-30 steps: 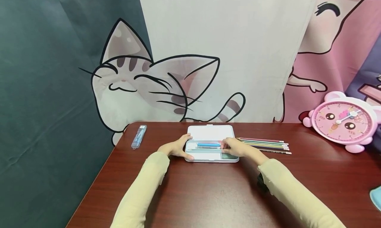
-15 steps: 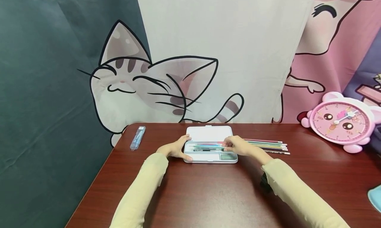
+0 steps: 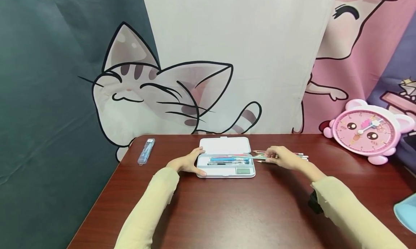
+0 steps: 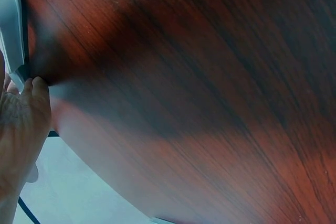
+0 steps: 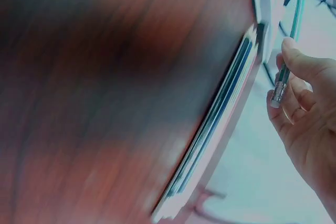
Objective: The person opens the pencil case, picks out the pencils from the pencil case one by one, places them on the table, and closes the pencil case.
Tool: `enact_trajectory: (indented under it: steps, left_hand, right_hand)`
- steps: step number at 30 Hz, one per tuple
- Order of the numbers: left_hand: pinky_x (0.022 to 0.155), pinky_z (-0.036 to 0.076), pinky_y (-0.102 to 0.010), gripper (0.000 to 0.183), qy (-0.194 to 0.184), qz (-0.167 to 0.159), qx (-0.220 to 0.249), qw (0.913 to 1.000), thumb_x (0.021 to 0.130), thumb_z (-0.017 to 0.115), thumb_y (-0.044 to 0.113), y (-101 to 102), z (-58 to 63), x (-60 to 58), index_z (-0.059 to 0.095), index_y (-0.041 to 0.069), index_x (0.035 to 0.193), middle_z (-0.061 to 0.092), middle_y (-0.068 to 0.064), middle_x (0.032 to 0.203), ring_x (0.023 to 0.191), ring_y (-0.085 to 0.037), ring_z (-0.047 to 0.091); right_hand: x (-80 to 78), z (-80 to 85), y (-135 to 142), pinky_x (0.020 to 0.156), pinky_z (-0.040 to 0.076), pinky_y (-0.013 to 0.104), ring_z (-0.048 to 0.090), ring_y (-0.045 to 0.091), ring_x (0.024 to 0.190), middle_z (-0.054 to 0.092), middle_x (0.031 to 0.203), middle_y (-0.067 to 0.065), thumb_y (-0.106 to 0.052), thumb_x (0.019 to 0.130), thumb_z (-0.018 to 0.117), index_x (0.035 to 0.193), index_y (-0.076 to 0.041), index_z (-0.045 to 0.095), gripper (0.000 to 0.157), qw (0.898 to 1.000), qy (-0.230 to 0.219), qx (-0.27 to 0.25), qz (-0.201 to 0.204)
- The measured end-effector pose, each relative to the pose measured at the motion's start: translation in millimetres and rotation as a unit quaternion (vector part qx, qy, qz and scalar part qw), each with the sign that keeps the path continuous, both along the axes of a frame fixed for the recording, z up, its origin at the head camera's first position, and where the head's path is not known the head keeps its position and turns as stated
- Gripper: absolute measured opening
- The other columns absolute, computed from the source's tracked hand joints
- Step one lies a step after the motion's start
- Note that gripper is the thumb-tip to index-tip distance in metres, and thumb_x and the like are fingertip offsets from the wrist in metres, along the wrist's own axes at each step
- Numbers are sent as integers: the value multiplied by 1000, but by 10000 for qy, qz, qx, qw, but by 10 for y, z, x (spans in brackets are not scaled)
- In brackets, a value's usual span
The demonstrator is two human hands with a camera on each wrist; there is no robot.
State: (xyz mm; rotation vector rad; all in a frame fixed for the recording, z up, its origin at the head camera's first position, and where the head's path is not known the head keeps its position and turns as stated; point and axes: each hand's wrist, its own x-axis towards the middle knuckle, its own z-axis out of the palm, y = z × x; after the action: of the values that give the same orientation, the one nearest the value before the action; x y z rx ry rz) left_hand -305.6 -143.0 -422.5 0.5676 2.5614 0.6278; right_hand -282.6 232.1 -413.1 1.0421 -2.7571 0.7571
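My left hand (image 3: 186,162) holds the left end of a white pencil case (image 3: 216,171), thumb at the front corner and fingers toward the hinge. The case's lid (image 3: 224,145) lies folded back. Inside are several pens, among them a blue pen (image 3: 222,158), and a grey-green block (image 3: 243,171) in the small front right compartment. Off the case's right end, my right hand (image 3: 284,158) pinches a green pencil (image 5: 299,11) near its white eraser. The pencil's far end overlaps the case in the head view. Below that hand lies a row of pencils (image 5: 210,124) on the table.
A small clear-blue plastic box (image 3: 146,151) lies at the table's back left. To the right stands a pink bear-shaped clock (image 3: 365,131). A light blue object (image 3: 406,211) shows at the right edge. Behind the table (image 3: 211,205) hangs a cartoon-printed curtain (image 3: 253,54).
My right hand has lifted the green pencil and carried it right, past the case's end and over the row of pencils. The left hand keeps its place on the case.
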Motion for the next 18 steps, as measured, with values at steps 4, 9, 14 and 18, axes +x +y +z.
enact_trajectory:
  steps: [4, 9, 14, 18]
  left_hand:
    - [112, 21, -44, 95, 23, -105, 80, 9999, 73, 76, 36, -9, -7, -2, 20, 8, 144, 6, -10, 154, 140, -26, 13]
    - [111, 21, -44, 95, -46, -54, 116, 9999, 72, 76, 36, -15, -5, -12, 20, 9, 144, 5, -9, 154, 140, -27, 13]
    - [112, 20, -44, 96, -100, 44, 84, 9999, 72, 76, 37, -13, -1, -17, 19, 10, 144, 5, -8, 154, 141, -26, 12]
    - [112, 19, -44, 96, -111, 45, 74, 9999, 71, 76, 37, -11, -5, -19, 19, 11, 144, 6, -7, 154, 141, -25, 11]
  right_hand:
    - [66, -17, 265, 61, 46, 26, 53, 2, 69, 63, 75, 0, -3, 77, 69, 83, -1, 64, 8, 9994, 299, -170, -44]
    - [132, -1, 539, 65, 45, 21, 55, -2, 74, 67, 77, 0, -3, 75, 70, 82, -6, 68, 7, 9977, 529, -305, -304]
    - [190, 1, 769, 65, 42, 16, 52, -7, 75, 69, 82, 5, -8, 78, 69, 85, -6, 69, 7, 9961, 152, -321, -803]
    - [238, -69, 928, 62, 41, 13, 49, -12, 73, 68, 80, 8, -10, 78, 69, 83, -4, 69, 8, 9946, -53, -387, -965]
